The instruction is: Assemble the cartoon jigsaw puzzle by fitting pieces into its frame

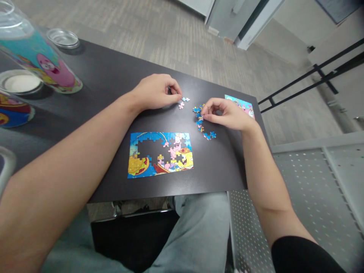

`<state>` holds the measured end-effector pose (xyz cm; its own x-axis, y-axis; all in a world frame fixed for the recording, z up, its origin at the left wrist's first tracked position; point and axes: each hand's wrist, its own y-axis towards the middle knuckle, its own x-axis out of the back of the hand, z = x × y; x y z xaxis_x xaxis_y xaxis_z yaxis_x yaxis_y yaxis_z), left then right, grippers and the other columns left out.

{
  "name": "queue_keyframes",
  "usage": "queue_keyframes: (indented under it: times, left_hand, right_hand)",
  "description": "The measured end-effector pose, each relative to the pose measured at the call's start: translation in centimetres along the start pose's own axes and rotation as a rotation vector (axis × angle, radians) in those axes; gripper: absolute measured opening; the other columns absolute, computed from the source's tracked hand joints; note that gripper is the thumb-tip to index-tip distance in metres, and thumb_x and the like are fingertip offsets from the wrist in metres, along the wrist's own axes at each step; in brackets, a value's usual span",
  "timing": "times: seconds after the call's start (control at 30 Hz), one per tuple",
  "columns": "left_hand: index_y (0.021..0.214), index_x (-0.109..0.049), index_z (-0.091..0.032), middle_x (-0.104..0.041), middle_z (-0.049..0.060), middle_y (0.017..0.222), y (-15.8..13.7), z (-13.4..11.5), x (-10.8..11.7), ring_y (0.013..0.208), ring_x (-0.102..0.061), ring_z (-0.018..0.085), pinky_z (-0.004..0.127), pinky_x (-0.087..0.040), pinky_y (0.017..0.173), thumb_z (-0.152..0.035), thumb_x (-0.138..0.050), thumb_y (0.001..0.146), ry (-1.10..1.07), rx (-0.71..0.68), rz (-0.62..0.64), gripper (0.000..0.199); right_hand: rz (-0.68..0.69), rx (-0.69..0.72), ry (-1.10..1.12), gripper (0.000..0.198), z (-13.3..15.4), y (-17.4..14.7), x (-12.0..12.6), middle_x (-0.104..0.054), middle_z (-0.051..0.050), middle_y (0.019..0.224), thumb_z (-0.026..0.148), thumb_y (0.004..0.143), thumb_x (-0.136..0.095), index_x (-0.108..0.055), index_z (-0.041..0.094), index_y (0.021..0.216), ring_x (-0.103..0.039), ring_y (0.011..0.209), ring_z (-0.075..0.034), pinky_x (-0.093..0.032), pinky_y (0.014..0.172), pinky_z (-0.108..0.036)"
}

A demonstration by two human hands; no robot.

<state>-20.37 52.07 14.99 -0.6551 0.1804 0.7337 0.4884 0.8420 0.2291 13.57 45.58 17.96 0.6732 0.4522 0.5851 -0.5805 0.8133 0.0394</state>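
A partly assembled cartoon jigsaw puzzle (pixel 139 167) lies near the table's front edge, with a gap in its middle where dark tabletop shows. Beyond it, my left hand (pixel 157 91) rests with thumb and fingertips closed together, right beside a few loose pink and pale blue puzzle pieces (pixel 181 105). Whether anything is in that pinch is hidden. My right hand (pixel 227 112) pinches a puzzle piece (pixel 201 118) at a small cluster of mostly blue loose pieces (pixel 199 124). Two blue pieces (pixel 209 135) lie at the near end of this cluster.
A colourful picture sheet (pixel 239 103) lies behind my right hand at the table's right end. To the left stand a clear-topped cartoon canister (pixel 54 68), another printed container (pixel 15 112) and round metal-rimmed lids (pixel 63 38). A perforated grey panel (pixel 313 182) is right of the table (pixel 110 72).
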Motion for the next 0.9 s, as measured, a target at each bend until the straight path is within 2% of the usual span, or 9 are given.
queue_keyframes:
  times: [0.1,0.23,0.37,0.5,0.6,0.77,0.9]
  left_hand:
    - [0.105,-0.1,-0.037,-0.093,0.006,0.111,0.1,-0.1,-0.1,0.096,-0.079,0.03,0.048,-0.058,0.092,-0.049,-0.088,0.091,-0.005,-0.01,-0.004,0.022]
    - [0.106,-0.098,-0.037,-0.093,0.003,0.109,0.1,-0.1,-0.3,0.096,-0.075,0.029,0.047,-0.053,0.087,-0.048,-0.085,0.094,-0.015,-0.029,-0.003,0.021]
    - [0.115,-0.098,-0.032,-0.093,-0.003,0.113,-0.1,-0.7,-0.1,0.09,-0.063,0.018,0.041,-0.05,0.087,-0.043,-0.083,0.101,0.041,-0.006,0.006,0.023]
    - [0.116,-0.098,-0.029,-0.092,-0.004,0.114,-0.3,-1.7,0.1,0.088,-0.064,0.016,0.039,-0.049,0.088,-0.036,-0.087,0.104,0.053,0.014,0.005,0.017]
    - [0.121,-0.1,-0.025,-0.095,-0.001,0.118,-0.3,-2.4,0.1,0.088,-0.064,0.016,0.037,-0.049,0.089,-0.032,-0.09,0.107,0.07,0.03,0.006,0.018]
    - [0.134,-0.102,-0.011,-0.097,0.013,0.128,-0.6,-3.4,0.2,0.096,-0.07,0.018,0.036,-0.047,0.094,-0.021,-0.087,0.112,0.085,0.029,0.004,0.028]
    - [0.135,-0.101,-0.007,-0.097,0.018,0.13,-0.7,-3.3,0.2,0.101,-0.077,0.02,0.035,-0.046,0.093,-0.019,-0.086,0.113,0.068,0.009,0.008,0.029]
  right_hand:
    - [-0.004,0.049,0.07,0.036,0.5,0.2,-1.1,-0.088,-0.004,0.099,0.054,0.104,-0.105,-0.089,0.022,0.11,-0.075,0.09,-0.02,-0.06,0.085,-0.035]
    - [0.062,0.059,0.218,0.04,2.1,0.2,-3.2,-0.088,-0.003,0.1,0.057,0.105,-0.11,-0.09,0.024,0.115,-0.079,0.088,-0.02,-0.062,0.077,-0.033]
    - [0.123,0.081,0.272,0.029,4.6,-0.1,-5.3,-0.09,-0.003,0.104,0.049,0.11,-0.107,-0.091,0.025,0.118,-0.082,0.087,-0.018,-0.064,0.076,-0.033]
    - [0.19,0.182,0.255,0.017,6.1,-0.1,-7.4,-0.095,-0.005,0.11,0.036,0.115,-0.099,-0.093,0.024,0.124,-0.087,0.092,-0.02,-0.067,0.081,-0.036]
    - [0.239,0.233,0.203,0.015,6.5,-0.1,-8.7,-0.098,-0.006,0.114,0.033,0.116,-0.095,-0.093,0.023,0.127,-0.09,0.098,-0.022,-0.068,0.083,-0.037]
    - [0.258,0.278,0.158,0.013,7.1,-0.2,-9.7,-0.1,-0.007,0.115,0.028,0.116,-0.094,-0.094,0.022,0.128,-0.095,0.101,-0.023,-0.067,0.079,-0.036]
    - [0.291,0.23,0.158,0.013,7.5,-0.3,-9.9,-0.101,-0.007,0.118,0.031,0.116,-0.097,-0.094,0.026,0.128,-0.096,0.104,-0.027,-0.071,0.082,-0.041]
